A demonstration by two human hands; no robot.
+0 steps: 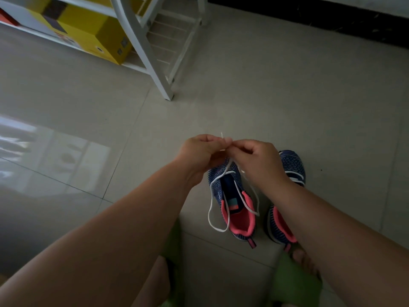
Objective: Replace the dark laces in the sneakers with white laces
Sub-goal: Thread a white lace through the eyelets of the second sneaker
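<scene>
While both hands meet above the toe of the left sneaker (232, 196), the left hand (199, 151) and right hand (259, 158) pinch the white lace (211, 204) with curled fingers; its ends loop down beside the pink collar; the right sneaker (290, 167) stands just beside it on the tiled floor (287, 96), near a white rack (155, 52) holding a yellow box (95, 36).

open grey tiled floor (66, 103) left of and beyond the hands: free passage | white metal rack leg (164, 89) stands ahead, well apart from the shoes | yellow cardboard box (104, 38) fills the rack's lower left shelf | two navy knit sneakers with pink lining (240, 220) block the floor below the hands | white lace loop (212, 216) trails left of the near shoe
</scene>
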